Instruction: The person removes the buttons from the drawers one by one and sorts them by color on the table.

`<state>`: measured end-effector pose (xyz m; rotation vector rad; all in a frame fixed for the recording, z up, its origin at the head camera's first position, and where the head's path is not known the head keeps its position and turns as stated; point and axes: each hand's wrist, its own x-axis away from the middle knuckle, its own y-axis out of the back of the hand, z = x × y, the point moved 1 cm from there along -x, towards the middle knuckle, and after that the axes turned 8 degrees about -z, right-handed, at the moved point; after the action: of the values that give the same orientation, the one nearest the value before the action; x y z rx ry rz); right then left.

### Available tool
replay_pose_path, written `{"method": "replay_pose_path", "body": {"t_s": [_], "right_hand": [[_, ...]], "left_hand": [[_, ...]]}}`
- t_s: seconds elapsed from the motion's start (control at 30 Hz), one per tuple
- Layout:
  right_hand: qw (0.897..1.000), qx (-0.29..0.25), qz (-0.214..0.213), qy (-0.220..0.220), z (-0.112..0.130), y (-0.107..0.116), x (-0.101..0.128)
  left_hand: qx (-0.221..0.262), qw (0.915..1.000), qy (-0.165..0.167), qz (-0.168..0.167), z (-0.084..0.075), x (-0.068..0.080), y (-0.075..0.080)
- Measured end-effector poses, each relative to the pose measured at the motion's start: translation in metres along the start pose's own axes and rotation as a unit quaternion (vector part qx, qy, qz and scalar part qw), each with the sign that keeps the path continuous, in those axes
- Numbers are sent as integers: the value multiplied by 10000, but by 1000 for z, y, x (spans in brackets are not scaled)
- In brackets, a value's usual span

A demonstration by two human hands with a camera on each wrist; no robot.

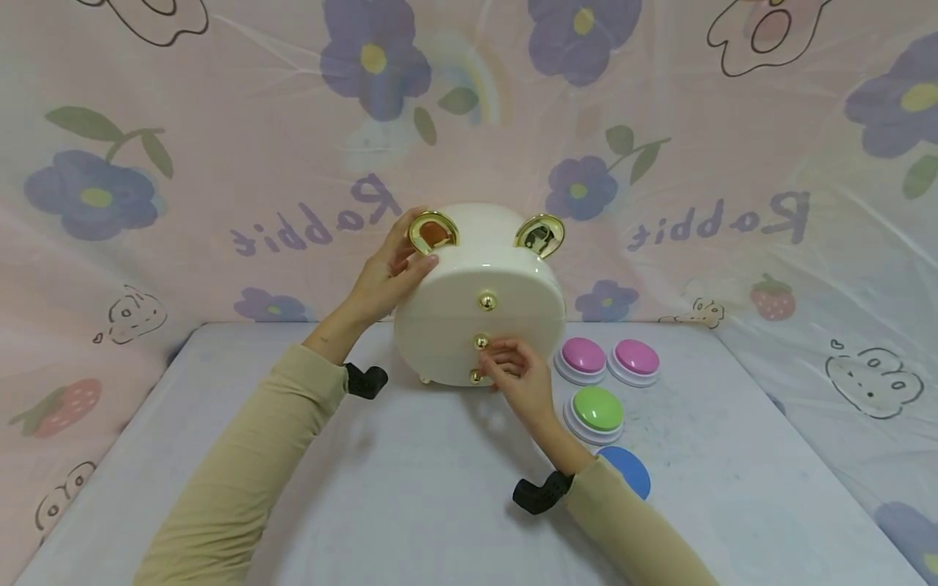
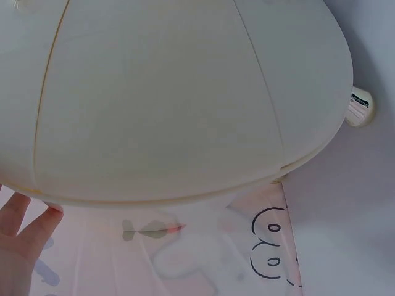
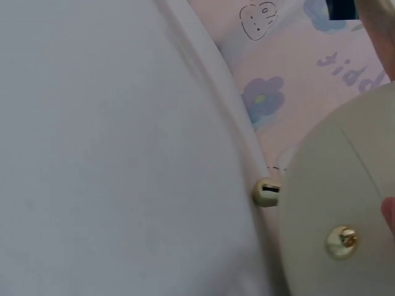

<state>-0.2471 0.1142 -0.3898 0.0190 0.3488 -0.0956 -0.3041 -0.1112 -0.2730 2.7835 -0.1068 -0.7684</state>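
Right-hand fingers: the right hand (image 1: 522,381) has its fingers (image 1: 506,358) curled toward the middle small gold ball knob (image 1: 480,342); fingertips at the knob or just beside it, a firm pinch cannot be confirmed from any view.
Left-hand fingers: the left hand (image 1: 388,273) rests on the upper left side of the box, thumb and fingers spread round the left gold ear-shaped trim (image 1: 432,231); they wrap and steady it, no tight squeeze visible.
Object handled: cream, glossy, rounded plastic drawer box with ears (image 1: 479,297), standing upright near the back middle of the surface, three gold knobs in a vertical row on its front, small feet beneath.
Handling judgement: the pull should run straight toward the person, thumb and forefinger square on the knob, while the left hand braces the box against sliding or tipping forward; the glossy shell looks slippery.
Adjacent items: two pink dome buttons (image 1: 610,358), one green (image 1: 595,408), one blue (image 1: 626,470), just right of the box, near the right forearm.
Surface: pale grey-white surface (image 1: 410,505), faintly scuffed.
Surroundings: pink floral printed sheet (image 1: 220,163) under clear plastic film, forming back and side walls.
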Motion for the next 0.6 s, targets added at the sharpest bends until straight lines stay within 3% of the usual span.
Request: {"method": "replay_pose_path", "body": {"t_s": [0.17,0.6], "right_hand": [[9997,-88,43,-234,-10,-1,6],[9993,-2,123,-364,-20,-3,14]], "left_hand": [[44,10000,54,-19,-1,0,0],[149,9998,100,2,-7,3,0]]}}
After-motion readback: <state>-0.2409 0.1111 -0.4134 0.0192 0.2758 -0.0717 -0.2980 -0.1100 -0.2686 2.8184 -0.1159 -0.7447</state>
